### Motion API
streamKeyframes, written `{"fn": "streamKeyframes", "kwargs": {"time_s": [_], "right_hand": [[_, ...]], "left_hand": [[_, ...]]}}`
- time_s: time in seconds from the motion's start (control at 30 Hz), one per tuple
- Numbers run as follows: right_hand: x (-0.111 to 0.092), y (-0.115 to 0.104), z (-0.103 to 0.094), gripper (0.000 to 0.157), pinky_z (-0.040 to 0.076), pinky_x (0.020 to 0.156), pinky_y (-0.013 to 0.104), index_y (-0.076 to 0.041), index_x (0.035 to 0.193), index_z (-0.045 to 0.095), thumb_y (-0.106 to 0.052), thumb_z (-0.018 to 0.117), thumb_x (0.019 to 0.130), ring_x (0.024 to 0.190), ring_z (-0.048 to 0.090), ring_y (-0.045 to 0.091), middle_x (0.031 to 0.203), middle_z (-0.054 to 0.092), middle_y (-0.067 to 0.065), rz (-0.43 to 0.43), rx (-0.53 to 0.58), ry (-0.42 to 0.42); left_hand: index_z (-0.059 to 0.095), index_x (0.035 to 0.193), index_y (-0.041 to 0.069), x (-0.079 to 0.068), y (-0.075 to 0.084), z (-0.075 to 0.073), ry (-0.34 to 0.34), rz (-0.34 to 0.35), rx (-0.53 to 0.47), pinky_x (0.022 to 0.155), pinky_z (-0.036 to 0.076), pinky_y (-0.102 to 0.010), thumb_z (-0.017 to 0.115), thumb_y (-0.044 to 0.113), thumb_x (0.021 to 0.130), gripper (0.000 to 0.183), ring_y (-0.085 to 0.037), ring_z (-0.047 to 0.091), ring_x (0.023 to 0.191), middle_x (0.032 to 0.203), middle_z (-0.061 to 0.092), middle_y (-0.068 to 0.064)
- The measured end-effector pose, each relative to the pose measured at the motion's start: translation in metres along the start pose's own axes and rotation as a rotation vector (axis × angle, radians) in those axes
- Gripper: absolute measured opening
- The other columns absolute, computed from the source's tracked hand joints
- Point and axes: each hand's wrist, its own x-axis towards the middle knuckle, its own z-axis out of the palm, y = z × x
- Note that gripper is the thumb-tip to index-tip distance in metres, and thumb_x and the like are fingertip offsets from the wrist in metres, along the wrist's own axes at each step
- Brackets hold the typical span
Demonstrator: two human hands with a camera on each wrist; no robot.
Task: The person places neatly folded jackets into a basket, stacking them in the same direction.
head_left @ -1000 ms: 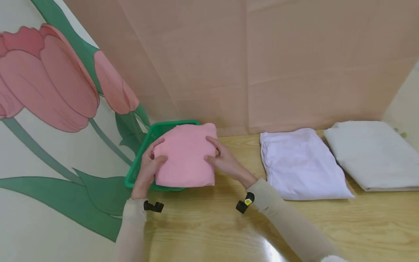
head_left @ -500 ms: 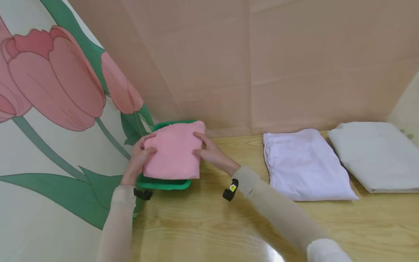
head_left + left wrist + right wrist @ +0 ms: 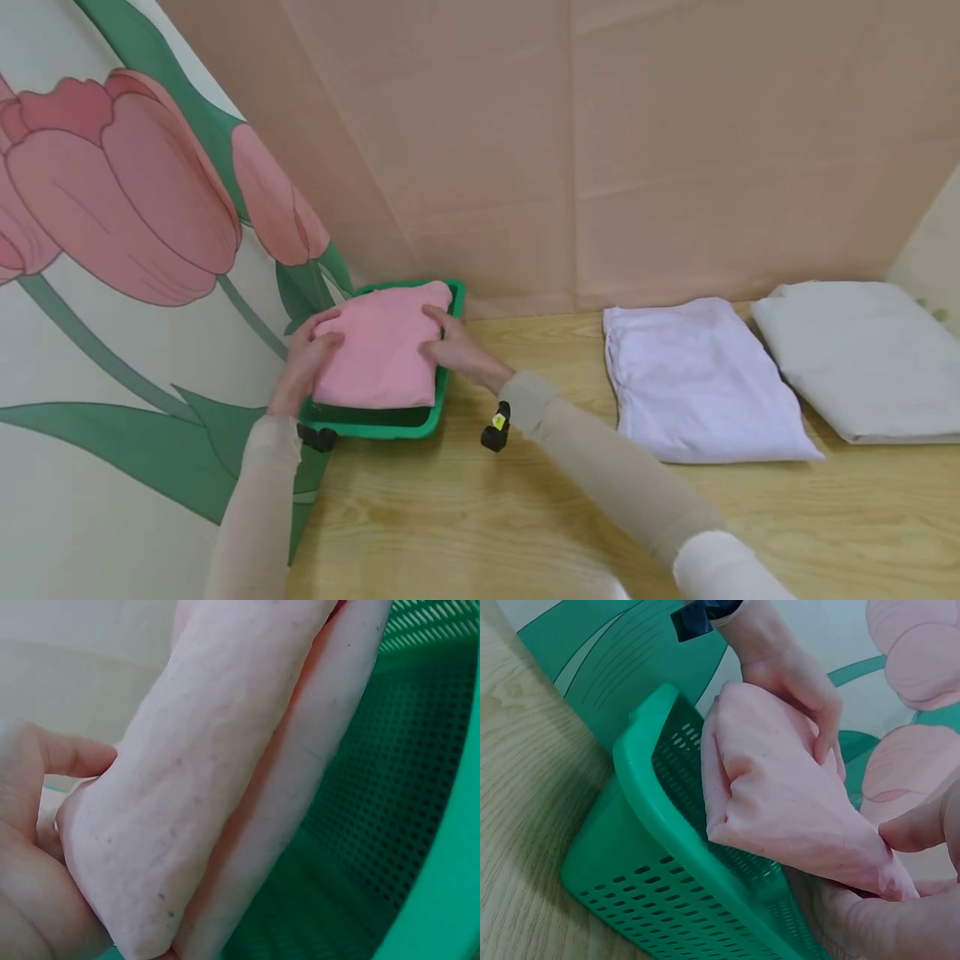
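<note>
A folded pink cloth [image 3: 378, 350] is held level between both hands, over the mouth of a green plastic basket [image 3: 405, 432]. My left hand [image 3: 303, 360] grips its left edge, thumb on top and fingers beneath. On the opposite edge my right hand [image 3: 457, 348] pinches it the same way. In the right wrist view the folded layers of the pink cloth [image 3: 780, 795] show at the basket's rim [image 3: 641, 787]. The left wrist view shows the cloth's thick fold [image 3: 187, 772] beside the perforated basket wall [image 3: 405, 780].
A folded lavender cloth [image 3: 697, 383] lies on the wooden table [image 3: 540, 517] to the right. Beside it, farther right, is a folded pale grey cloth [image 3: 862, 358]. A wall with painted tulips [image 3: 150, 200] stands close at the left, and a beige cloth backdrop [image 3: 487, 150] behind.
Both hands have carried the pink cloth left and slightly down, from partly beside the basket to over its opening. More of the basket's right and front rim now shows.
</note>
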Motion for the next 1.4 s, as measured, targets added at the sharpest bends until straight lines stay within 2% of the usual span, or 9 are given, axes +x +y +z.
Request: {"fn": "streamKeyframes", "kwargs": {"time_s": [0.07, 0.13, 0.23, 0.43, 0.57, 0.8, 1.03, 1.17, 1.4], "right_hand": [[0.003, 0.001, 0.004, 0.081, 0.039, 0.117, 0.044, -0.014, 0.169, 0.031, 0.0, 0.063, 0.095, 0.136, 0.045, 0.027, 0.172, 0.032, 0.013, 0.006, 0.004, 0.01], [0.007, 0.001, 0.006, 0.081, 0.035, 0.122, 0.047, -0.012, 0.168, 0.031, 0.003, 0.061, 0.095, 0.144, 0.04, 0.028, 0.173, 0.031, 0.013, 0.009, 0.022, 0.012], [0.013, 0.001, 0.009, 0.082, 0.032, 0.125, 0.046, -0.01, 0.168, 0.03, 0.009, 0.057, 0.093, 0.149, 0.036, 0.027, 0.175, 0.028, 0.013, 0.024, 0.076, 0.009], [0.018, 0.005, 0.016, 0.084, 0.026, 0.129, 0.045, -0.005, 0.168, 0.027, 0.014, 0.052, 0.091, 0.155, 0.029, 0.025, 0.176, 0.024, 0.014, 0.069, 0.12, 0.001], [0.019, 0.007, 0.025, 0.084, 0.023, 0.131, 0.047, 0.0, 0.169, 0.021, 0.015, 0.051, 0.092, 0.162, 0.022, 0.029, 0.177, 0.02, 0.017, 0.09, 0.135, -0.007], [0.018, 0.013, 0.033, 0.083, 0.023, 0.131, 0.049, 0.001, 0.17, 0.013, 0.008, 0.053, 0.097, 0.165, 0.012, 0.032, 0.179, 0.012, 0.017, 0.14, 0.154, -0.032], [0.019, 0.015, 0.034, 0.086, 0.024, 0.131, 0.049, 0.0, 0.17, 0.007, 0.006, 0.053, 0.098, 0.165, 0.008, 0.032, 0.179, 0.006, 0.018, 0.171, 0.151, -0.057], [0.021, 0.016, 0.035, 0.087, 0.022, 0.131, 0.049, 0.002, 0.169, 0.001, 0.004, 0.054, 0.1, 0.165, 0.007, 0.033, 0.179, 0.0, 0.02, 0.197, 0.155, -0.082], [0.021, 0.014, 0.038, 0.087, 0.021, 0.132, 0.048, 0.004, 0.169, 0.0, 0.003, 0.055, 0.1, 0.165, 0.006, 0.034, 0.178, -0.001, 0.022, 0.218, 0.156, -0.078]], "left_hand": [[0.051, 0.159, 0.011, 0.003, -0.005, -0.001, -0.002, -0.001, 0.019, 0.127, 0.027, -0.049, 0.062, 0.011, 0.103, 0.057, -0.03, 0.031, 0.155, 0.171, 0.038, -0.012], [0.05, 0.159, 0.011, 0.006, -0.01, -0.001, -0.008, 0.008, 0.036, 0.128, 0.026, -0.051, 0.062, 0.011, 0.103, 0.058, -0.031, 0.03, 0.156, 0.171, 0.037, -0.013], [0.048, 0.16, 0.011, 0.011, -0.017, -0.002, -0.02, 0.028, 0.054, 0.128, 0.024, -0.053, 0.062, 0.01, 0.103, 0.059, -0.031, 0.028, 0.156, 0.172, 0.035, -0.014], [0.043, 0.162, 0.007, 0.018, -0.03, 0.001, -0.091, 0.036, 0.102, 0.129, 0.021, -0.057, 0.059, 0.006, 0.103, 0.061, -0.035, 0.023, 0.158, 0.174, 0.028, -0.018], [0.045, 0.159, 0.005, 0.022, -0.036, 0.004, -0.127, 0.042, 0.17, 0.128, 0.023, -0.057, 0.058, 0.006, 0.103, 0.058, -0.037, 0.028, 0.154, 0.172, 0.03, -0.022], [0.041, 0.16, 0.004, 0.023, -0.042, 0.016, -0.224, -0.004, 0.183, 0.127, 0.022, -0.061, 0.054, 0.006, 0.104, 0.058, -0.039, 0.025, 0.151, 0.173, 0.025, -0.024], [0.041, 0.158, 0.002, 0.025, -0.051, 0.029, -0.241, -0.024, 0.189, 0.129, 0.018, -0.062, 0.051, 0.002, 0.102, 0.057, -0.038, 0.021, 0.156, 0.174, 0.024, -0.022], [0.042, 0.157, 0.002, 0.026, -0.055, 0.034, -0.249, -0.045, 0.175, 0.127, 0.023, -0.059, 0.05, 0.002, 0.101, 0.057, -0.037, 0.025, 0.152, 0.172, 0.027, -0.021], [0.039, 0.157, 0.001, 0.022, -0.052, 0.033, -0.297, -0.072, 0.174, 0.126, 0.023, -0.058, 0.049, 0.0, 0.1, 0.058, -0.037, 0.026, 0.149, 0.17, 0.028, -0.024]]}}
